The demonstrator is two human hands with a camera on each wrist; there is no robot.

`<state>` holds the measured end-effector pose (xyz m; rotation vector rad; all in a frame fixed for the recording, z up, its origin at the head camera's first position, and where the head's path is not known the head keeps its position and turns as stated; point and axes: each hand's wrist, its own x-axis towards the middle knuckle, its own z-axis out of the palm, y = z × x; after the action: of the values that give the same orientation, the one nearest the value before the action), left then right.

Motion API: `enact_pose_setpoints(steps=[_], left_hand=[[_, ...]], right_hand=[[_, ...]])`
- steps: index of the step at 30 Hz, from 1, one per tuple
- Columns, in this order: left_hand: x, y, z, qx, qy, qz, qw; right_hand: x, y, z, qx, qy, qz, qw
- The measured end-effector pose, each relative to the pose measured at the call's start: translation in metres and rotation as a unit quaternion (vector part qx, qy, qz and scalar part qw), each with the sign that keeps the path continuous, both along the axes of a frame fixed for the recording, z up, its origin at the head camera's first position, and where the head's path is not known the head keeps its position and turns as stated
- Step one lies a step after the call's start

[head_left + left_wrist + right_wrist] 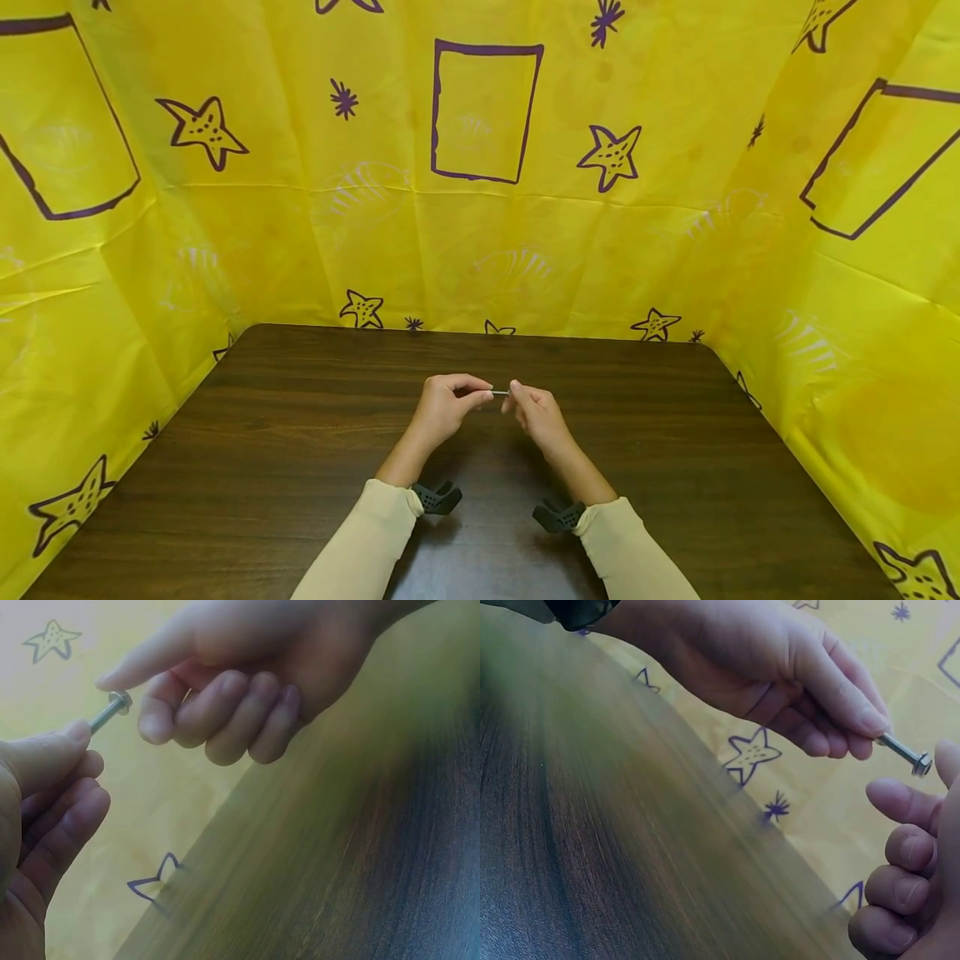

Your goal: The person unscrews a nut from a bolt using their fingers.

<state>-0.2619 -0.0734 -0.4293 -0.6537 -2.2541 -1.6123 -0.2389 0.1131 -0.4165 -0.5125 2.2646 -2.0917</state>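
Near the far middle of the table, my left hand point(441, 410) pinches a thin metal bolt point(499, 392) between thumb and fingertips. In the left wrist view the threaded shank of the bolt point(106, 715) slants up to a wide, flanged end. The right wrist view shows that end as hexagonal; whether it is the head or a nut, I cannot tell. My right hand point(538, 414) is beside this end, thumb extended and index finger apart from it, the other fingers curled. A small gap seems to separate the right fingertips from the bolt point(906, 754).
Both hands are above a dark wood-grain table point(300, 467). A yellow cloth point(480, 233) with purple star and frame drawings encloses its back and sides. Dark bands point(438, 498) are on both wrists, at the ends of the light sleeves point(367, 542).
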Motion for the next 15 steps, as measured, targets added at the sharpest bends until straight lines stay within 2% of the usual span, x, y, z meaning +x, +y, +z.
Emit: enact_pose_setpoints(steps=[4, 15], left_hand=[[-0.0006, 0.0007, -0.0007, -0.002, 0.009, -0.003, 0.9999], [-0.0003, -0.0007, -0.0017, -0.005, 0.011, -0.003, 0.9999]], right_hand=[[0.0022, -0.0001, 0.0033, 0.0, -0.009, 0.008, 1.0], [-0.0016, 0.0016, -0.0009, -0.024, -0.016, 0.018, 0.999]])
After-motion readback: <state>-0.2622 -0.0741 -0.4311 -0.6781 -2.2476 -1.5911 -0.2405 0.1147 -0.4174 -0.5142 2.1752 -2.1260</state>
